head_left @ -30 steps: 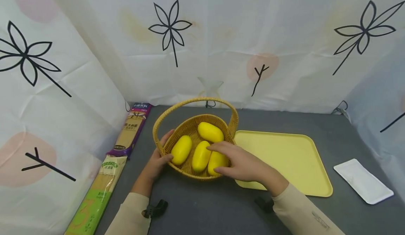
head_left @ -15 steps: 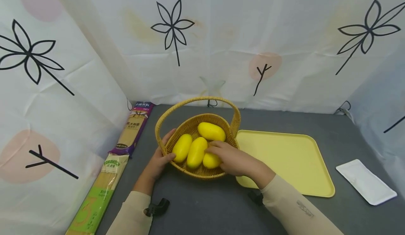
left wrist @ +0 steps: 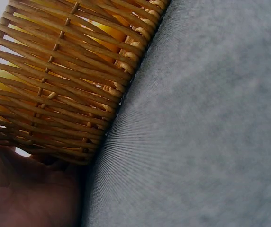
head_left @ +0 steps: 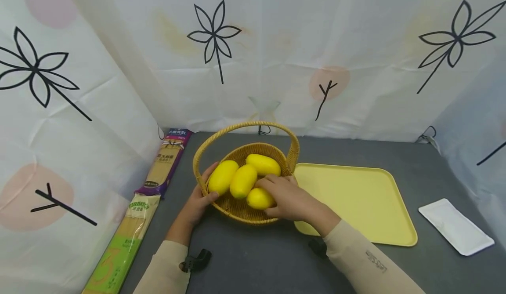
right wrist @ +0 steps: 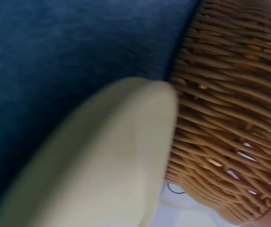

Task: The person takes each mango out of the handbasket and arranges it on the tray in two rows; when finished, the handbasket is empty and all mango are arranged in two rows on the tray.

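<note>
A wicker basket [head_left: 241,212] with a tall arched handle stands mid-table in the head view. Several smooth, oblong yellow fruits, mango-like in shape, lie in it. My left hand [head_left: 196,201] grips the basket's left side, thumb over the rim near the handle's foot. In the left wrist view its palm [left wrist: 36,194] is under the woven wall [left wrist: 50,90]. Reaching over the right rim, my right hand [head_left: 288,197] holds the nearest yellow fruit [head_left: 260,198], fingers on top and thumb at its near side. Some fingertips are hidden. Two fruits [head_left: 243,181] lean together on the left; another [head_left: 263,165] lies behind.
A pale yellow tray [head_left: 356,197] lies right of the basket, partly behind my right forearm. Farther right is a small white dish [head_left: 456,227]. Two pasta packs, purple [head_left: 166,162] and green [head_left: 120,245], line the left side. Printed white cloth [head_left: 276,43] hangs behind.
My right hand has moved left and deeper into the basket, closing round the nearest fruit and turning it. The two left fruits have shifted left and back. My left hand keeps its grip.
</note>
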Demonstrator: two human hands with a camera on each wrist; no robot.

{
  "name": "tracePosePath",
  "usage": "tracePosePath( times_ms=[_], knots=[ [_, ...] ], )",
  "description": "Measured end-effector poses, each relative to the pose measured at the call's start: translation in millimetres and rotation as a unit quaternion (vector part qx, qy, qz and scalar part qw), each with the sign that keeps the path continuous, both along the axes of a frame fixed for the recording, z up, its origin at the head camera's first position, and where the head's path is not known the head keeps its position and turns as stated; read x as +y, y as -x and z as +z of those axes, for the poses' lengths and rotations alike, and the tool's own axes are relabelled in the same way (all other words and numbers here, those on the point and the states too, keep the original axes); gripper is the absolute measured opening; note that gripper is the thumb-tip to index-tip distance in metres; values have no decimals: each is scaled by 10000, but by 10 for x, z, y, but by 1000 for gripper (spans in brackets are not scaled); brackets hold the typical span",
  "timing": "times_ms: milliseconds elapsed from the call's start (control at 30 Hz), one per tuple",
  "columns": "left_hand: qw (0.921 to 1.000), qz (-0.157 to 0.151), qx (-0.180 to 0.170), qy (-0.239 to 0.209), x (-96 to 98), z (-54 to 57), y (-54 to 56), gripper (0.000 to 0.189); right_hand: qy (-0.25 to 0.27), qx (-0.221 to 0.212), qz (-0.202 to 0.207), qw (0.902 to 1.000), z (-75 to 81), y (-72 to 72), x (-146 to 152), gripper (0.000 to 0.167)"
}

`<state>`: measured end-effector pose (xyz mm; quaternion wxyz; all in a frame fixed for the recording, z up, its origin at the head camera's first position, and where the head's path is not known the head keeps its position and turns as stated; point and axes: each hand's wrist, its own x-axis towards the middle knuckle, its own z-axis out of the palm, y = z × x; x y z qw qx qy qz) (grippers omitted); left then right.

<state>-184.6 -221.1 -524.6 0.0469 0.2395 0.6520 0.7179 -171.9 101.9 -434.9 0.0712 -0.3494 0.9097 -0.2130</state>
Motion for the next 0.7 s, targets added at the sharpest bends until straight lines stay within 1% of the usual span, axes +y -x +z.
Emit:
tracePosePath(
  times_ms=[167, 333, 400, 533, 633, 700],
  knots=[
    [9999, -68, 75, -91, -3, 0, -4, 82, 605, -250, -163, 9977, -52, -19, 36, 71],
    [9999, -84, 141, -50, -7, 6, -9, 83, 1287, -418, -430, 9899, -82, -56, 79, 78],
    [9999, -51, 160, -22, -7, 10, -12, 83, 1575, -476, -535, 9849, -92, -70, 93, 79],
    [9999, -5, 123, 4, -3, 20, -16, 80, 2193, -614, -683, 9713, -110, -86, 135, 79],
    [10000, -24, 83, -15, 1, 18, -13, 79, 2667, -479, -597, 9607, -121, -88, 175, 75],
    [10000, -35, 62, -30, 4, 16, -10, 78, 3032, -482, -514, 9503, -122, -90, 196, 73]
  ],
)
